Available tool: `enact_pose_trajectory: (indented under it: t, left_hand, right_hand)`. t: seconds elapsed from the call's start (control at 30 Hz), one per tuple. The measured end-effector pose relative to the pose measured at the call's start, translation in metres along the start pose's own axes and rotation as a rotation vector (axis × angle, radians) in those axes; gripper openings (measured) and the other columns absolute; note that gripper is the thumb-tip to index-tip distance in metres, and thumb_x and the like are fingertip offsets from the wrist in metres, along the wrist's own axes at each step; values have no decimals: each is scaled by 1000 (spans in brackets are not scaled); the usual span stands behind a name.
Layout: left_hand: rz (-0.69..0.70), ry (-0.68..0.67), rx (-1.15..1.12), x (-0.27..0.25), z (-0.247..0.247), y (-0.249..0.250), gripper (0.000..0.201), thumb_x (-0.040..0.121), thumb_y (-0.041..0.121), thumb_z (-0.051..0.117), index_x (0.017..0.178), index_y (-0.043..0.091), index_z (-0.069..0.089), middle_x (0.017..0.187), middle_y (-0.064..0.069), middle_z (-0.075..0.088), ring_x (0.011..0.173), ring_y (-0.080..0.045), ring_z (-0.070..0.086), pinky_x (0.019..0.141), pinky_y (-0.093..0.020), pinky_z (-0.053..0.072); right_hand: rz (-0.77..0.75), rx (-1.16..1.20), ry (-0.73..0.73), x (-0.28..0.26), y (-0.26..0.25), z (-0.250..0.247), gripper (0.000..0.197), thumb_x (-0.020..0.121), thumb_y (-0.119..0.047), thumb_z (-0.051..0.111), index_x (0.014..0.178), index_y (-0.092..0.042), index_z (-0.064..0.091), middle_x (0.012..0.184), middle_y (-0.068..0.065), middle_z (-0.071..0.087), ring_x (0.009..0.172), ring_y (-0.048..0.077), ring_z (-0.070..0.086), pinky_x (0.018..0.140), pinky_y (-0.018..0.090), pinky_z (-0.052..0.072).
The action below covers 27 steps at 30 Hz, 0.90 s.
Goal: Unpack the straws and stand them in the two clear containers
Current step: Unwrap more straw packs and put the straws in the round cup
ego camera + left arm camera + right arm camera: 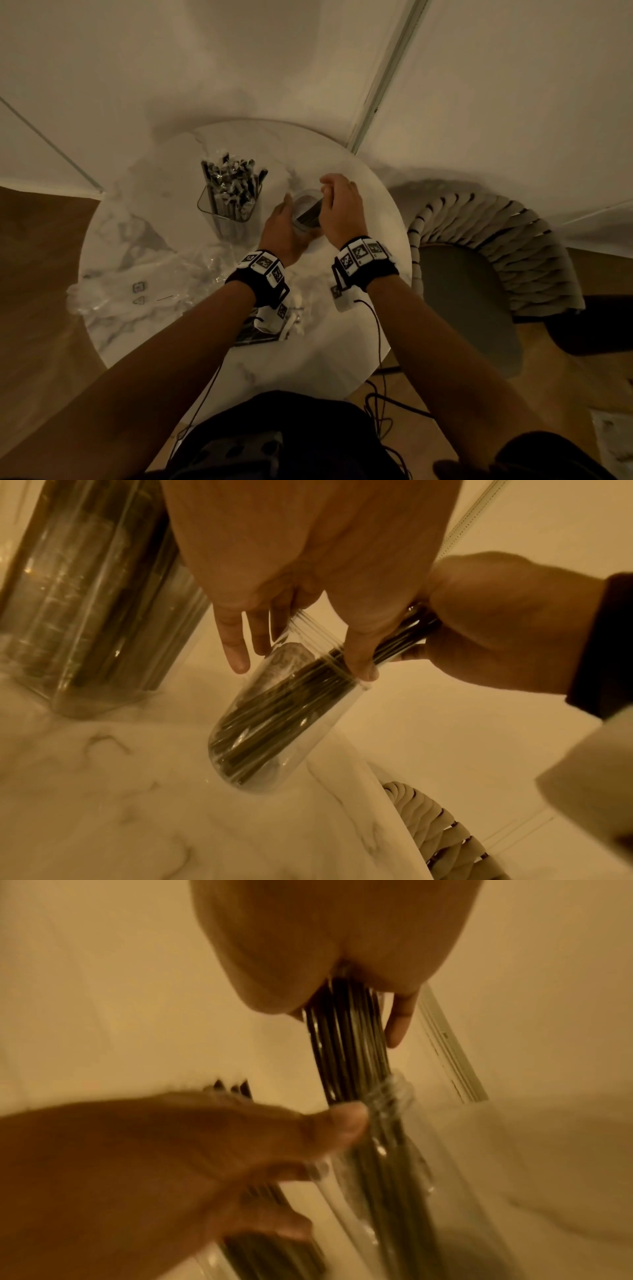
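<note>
My left hand (281, 229) grips the round clear container (274, 721) near its threaded rim, thumb on one side and fingers on the other. It's tilted toward me, base on the marble table (212, 346). My right hand (337, 205) is closed around a bundle of straws (274, 710): thin, dark, straight and glossy, packed parallel. Their lower ends are already inside the tilted container and reach its bottom; the upper ends stick out past the rim into my right fist. The second clear container (228, 205) stands upright just left of the tilted one. It has a squarish mouth and is full of dark straws whose tops look crinkled and shiny. Crumpled clear plastic wrap (137, 284) lies left of the tilted container, nearer to me.
</note>
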State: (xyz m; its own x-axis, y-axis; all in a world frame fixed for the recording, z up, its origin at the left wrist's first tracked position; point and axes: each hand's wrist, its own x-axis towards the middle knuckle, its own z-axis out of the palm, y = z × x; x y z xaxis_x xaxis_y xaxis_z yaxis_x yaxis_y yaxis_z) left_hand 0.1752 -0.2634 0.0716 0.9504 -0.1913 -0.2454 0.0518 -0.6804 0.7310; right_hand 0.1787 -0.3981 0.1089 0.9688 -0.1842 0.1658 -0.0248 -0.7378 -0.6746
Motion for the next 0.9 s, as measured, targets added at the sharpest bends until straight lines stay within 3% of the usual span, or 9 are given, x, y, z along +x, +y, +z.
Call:
enact_pose_trajectory:
  t: [0.13,0.3,0.37,0.43,0.5,0.57,0.67,0.77,0.9]
  left_hand:
    - [-19,-25,-21,-3,-4,1,110,79,60,68,156,10,9,155,-11,33,137,-30,39,108,-38,36]
    - [-41,-70,-74,2,1,-12,133,63,78,68,155,15,-5,152,-6,39,137,-25,40,116,-49,30]
    - [-74,-81,-85,-8,-1,-18,133,67,70,72,154,11,-8,156,-13,30,140,-28,34,116,-44,30]
    - [-71,-88,-38,-20,0,-31,112,79,64,66,155,7,7,155,-16,31,139,-30,34,114,-42,32]
    - [-59,-116,71,-34,1,-51,75,91,58,53,145,7,39,143,-15,48,130,-31,47,109,-40,38]
    - [-77,-187,139,-49,-1,-73,51,97,52,43,123,12,59,129,-12,60,118,-32,55,102,-40,42]
    - [-113,-335,294,-75,-5,-100,53,82,56,35,118,25,58,128,-6,61,116,-28,55,102,-43,42]
    - [-105,-394,403,-95,-3,-120,70,72,61,47,134,28,48,136,-1,53,125,-26,48,108,-45,34]
    - [-14,-398,520,-107,2,-132,79,76,61,64,141,24,40,137,-3,46,126,-28,40,107,-46,32]
  right_hand:
    - [155,260,-3,3,-7,-9,20,97,-25,53,116,-21,58,109,0,65,100,14,63,89,35,56]
    - [282,503,39,-6,0,-18,43,94,-49,55,130,-26,53,129,-5,59,115,12,59,96,27,51]
    - [348,566,147,-16,10,-19,47,94,-53,53,134,-26,51,135,-6,57,121,12,56,99,27,48]
    - [398,543,245,-31,17,-22,42,97,-45,52,133,-23,53,131,-5,58,117,11,57,96,24,47]
    - [466,451,257,-51,28,-21,31,98,-33,53,127,-22,57,115,-7,62,100,5,60,86,17,47]
    - [519,403,165,-78,45,-9,19,94,-23,58,112,-24,64,101,-7,66,86,5,62,86,26,54]
    - [482,318,-100,-123,68,15,16,83,-17,60,95,-21,70,94,5,73,86,24,68,85,48,56]
    - [387,182,-324,-161,68,32,22,86,-1,56,93,-12,74,92,6,75,83,24,69,84,44,57]
    - [320,135,-469,-186,62,49,28,83,4,55,95,-10,77,95,8,76,81,18,69,80,26,54]
